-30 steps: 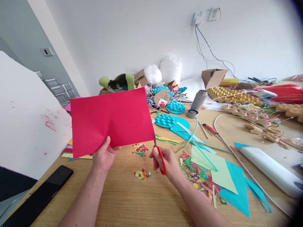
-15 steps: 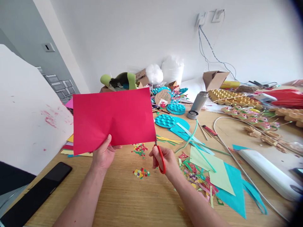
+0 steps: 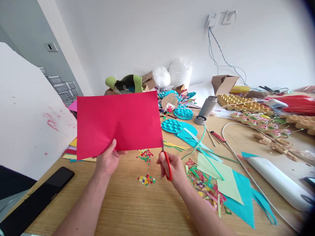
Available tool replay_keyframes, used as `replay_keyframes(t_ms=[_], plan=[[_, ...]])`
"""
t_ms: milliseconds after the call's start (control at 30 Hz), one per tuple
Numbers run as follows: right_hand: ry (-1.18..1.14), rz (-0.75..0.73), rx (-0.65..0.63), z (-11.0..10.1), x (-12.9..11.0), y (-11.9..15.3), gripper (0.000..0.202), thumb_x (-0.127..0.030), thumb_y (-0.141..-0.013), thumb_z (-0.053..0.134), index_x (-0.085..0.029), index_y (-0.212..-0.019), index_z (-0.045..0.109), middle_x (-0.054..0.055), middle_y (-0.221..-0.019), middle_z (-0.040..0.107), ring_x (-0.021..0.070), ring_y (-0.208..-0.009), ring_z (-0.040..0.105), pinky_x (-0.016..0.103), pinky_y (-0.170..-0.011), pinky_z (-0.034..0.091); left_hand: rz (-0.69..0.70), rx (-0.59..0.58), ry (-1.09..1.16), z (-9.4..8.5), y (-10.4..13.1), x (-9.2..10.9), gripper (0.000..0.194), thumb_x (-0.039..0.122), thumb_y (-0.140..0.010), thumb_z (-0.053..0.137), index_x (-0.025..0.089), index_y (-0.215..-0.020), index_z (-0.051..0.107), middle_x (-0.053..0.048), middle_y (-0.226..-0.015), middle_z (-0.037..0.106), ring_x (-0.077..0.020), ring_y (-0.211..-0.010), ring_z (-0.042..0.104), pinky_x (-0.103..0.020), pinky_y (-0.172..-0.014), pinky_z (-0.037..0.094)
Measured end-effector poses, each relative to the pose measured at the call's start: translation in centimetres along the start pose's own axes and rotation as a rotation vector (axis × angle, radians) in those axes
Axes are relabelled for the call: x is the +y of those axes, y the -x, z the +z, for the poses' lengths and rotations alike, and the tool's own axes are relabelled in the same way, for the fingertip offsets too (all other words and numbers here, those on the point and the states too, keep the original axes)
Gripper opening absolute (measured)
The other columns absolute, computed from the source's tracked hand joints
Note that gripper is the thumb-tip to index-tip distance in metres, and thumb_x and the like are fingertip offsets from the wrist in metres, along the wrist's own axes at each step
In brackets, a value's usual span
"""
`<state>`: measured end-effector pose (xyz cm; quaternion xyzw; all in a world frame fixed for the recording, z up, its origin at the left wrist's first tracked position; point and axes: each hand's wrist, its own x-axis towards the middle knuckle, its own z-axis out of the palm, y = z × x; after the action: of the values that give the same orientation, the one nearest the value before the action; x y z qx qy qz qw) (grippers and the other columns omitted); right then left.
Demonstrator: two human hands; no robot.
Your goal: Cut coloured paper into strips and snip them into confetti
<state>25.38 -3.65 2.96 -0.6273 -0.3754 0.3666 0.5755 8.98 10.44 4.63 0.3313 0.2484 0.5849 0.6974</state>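
Note:
A large red paper sheet (image 3: 118, 123) is raised above the wooden table, pinched at its lower edge by my left hand (image 3: 107, 158), thumb in front. My right hand (image 3: 171, 165) is closed on red-handled scissors (image 3: 168, 167). The scissors' blades point up at the sheet's lower right corner. Below the sheet lie two small piles of cut paper bits, one of red and green pieces (image 3: 145, 156) and one of coloured dots (image 3: 146, 179). Scraps of coloured paper (image 3: 201, 185) lie right of my right hand.
A black phone (image 3: 36, 200) lies at the left. Blue egg-tray discs (image 3: 171, 126), a grey bottle (image 3: 206, 110) and yellow egg trays (image 3: 242, 103) stand farther back. Green (image 3: 219, 177) and blue paper (image 3: 242, 196), a white cable and a white device (image 3: 278, 182) are on the right.
The view has shifted slightly. Both hands keep their holds, and the scissors remain at the sheet's lower right corner.

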Motion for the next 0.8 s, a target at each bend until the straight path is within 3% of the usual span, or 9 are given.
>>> replay_keyframes(t_ms=[500,800], plan=[[0.001,0.006,0.002,0.00,-0.15,-0.01,0.056,-0.069,-0.076,0.047,-0.015,-0.064,0.055,-0.002,-0.037,0.049,0.0083,-0.031,0.044,0.017,-0.034,0.031,0.005,0.011,0.002,-0.12,-0.04,-0.13,0.032,0.009,-0.066,0.072,0.022,-0.094,0.067,0.000,-0.098,0.070,-0.0154,-0.075,0.067,-0.020,-0.047,0.057],[-0.005,-0.006,-0.031,-0.21,0.31,-0.10,0.053,-0.065,-0.080,0.046,-0.015,-0.067,0.057,-0.002,-0.039,0.052,0.0076,-0.031,0.043,0.017,-0.034,0.030,-0.018,0.047,-0.004,-0.03,-0.01,-0.09,0.023,0.009,-0.065,0.072,0.020,-0.084,0.067,0.001,-0.084,0.070,-0.0165,-0.071,0.067,-0.020,-0.043,0.054]])
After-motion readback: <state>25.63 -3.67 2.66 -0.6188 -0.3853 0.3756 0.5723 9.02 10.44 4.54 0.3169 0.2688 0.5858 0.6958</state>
